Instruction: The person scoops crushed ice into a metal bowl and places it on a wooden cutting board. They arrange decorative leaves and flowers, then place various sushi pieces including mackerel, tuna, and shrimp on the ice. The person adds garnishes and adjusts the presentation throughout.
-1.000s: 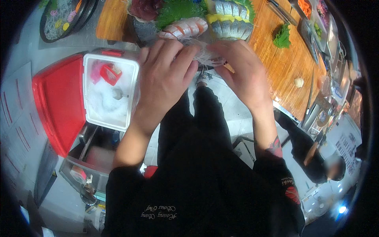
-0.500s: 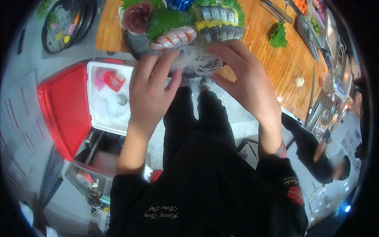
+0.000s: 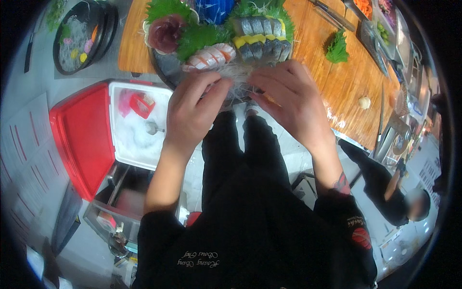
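A round dark plate (image 3: 162, 66) at the board's near edge carries the food between and beyond my hands. Fine white strands of shredded radish (image 3: 237, 77) lie at its near rim. My left hand (image 3: 195, 103) pinches the left side of the strands, its fingertips partly hidden. From the right, my right hand (image 3: 294, 98) curls its fingers onto the same strands. Just beyond sit pink-and-white fish slices (image 3: 210, 58) and silver-skinned fish slices with a yellow layer (image 3: 262, 41). A dark red fish rosette (image 3: 166, 33) and green shiso leaves (image 3: 204, 39) stand behind.
The wooden board (image 3: 313, 72) holds a loose shiso leaf (image 3: 338, 46), a small pale ball (image 3: 365, 102) and knives (image 3: 334, 14). An open white cooler (image 3: 139, 127) with a red lid (image 3: 84, 139) stands left. Another dark bowl (image 3: 72, 53) sits far left; a person (image 3: 380, 185) is at right.
Both hands have come down slightly toward me and curled closer onto the strands, which look more bunched. The whole view has shifted a little.
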Tool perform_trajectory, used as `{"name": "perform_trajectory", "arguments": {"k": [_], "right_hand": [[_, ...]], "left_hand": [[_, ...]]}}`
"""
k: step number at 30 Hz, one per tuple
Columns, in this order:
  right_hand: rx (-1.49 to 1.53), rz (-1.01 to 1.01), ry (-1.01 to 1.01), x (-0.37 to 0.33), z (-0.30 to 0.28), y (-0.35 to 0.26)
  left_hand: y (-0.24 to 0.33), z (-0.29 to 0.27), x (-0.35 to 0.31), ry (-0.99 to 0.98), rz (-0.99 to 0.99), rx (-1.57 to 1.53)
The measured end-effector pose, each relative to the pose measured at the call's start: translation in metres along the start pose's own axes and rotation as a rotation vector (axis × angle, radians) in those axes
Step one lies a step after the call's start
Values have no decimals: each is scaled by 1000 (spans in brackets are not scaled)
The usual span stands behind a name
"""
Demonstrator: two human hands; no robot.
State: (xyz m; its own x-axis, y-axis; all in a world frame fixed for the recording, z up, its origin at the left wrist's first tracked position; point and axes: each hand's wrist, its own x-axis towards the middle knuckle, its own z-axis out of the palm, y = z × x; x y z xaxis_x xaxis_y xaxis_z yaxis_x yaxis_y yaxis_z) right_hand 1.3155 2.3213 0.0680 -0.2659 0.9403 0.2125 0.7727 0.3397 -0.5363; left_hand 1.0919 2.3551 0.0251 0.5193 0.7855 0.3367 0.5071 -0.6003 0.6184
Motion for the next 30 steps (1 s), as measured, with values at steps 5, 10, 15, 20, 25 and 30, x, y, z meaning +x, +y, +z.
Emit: {"name": "perform_trajectory", "arguments": {"k": [5, 10, 15, 20, 25, 30], "right_hand": [[53, -110, -11, 2, 11, 5], [83, 14, 20, -15, -3, 0], [308, 365, 36, -85, -71, 9], [184, 469, -222, -127, -76, 47], [-47, 659, 93, -94, -94, 109], [-145, 728, 190, -55, -74, 189]], "left_hand": [[7, -4, -1, 9, 27, 43], [12, 4, 5, 12, 39, 38], [5, 11, 10, 68, 70, -18], [8, 10, 14, 36, 69, 43], [24, -12, -3, -85, -111, 171], [45, -48, -87, 248, -523, -340]]}}
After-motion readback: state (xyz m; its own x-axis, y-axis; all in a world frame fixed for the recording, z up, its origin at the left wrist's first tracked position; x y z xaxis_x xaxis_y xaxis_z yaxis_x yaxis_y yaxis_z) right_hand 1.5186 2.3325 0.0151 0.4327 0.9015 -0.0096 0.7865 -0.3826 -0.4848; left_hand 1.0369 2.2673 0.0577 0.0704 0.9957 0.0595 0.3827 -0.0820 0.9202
